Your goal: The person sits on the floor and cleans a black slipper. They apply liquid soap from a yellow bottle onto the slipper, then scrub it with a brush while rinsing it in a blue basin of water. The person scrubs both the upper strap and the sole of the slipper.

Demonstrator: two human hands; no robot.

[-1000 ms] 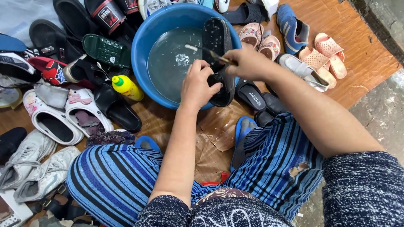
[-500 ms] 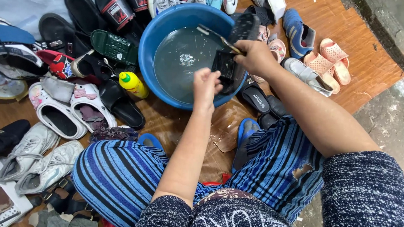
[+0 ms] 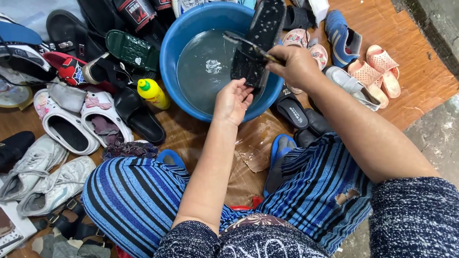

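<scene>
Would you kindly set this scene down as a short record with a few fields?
left hand: holds the lower end of a black sandal
right hand: grips a brush laid across the sandal's sole
sandal: tilted, sole up, over the blue basin
basin: holds water
beside basin: yellow bottle with green cap, on its left
around: many shoes and slippers on the wooden floor

Black slipper (image 3: 259, 40) sole-up, wet, tilted over basin; thin brush (image 3: 246, 44) across it.

A wooden floor (image 3: 418, 74) carries a blue basin (image 3: 184, 38), scattered shoes and a yellow bottle (image 3: 153, 93).
</scene>
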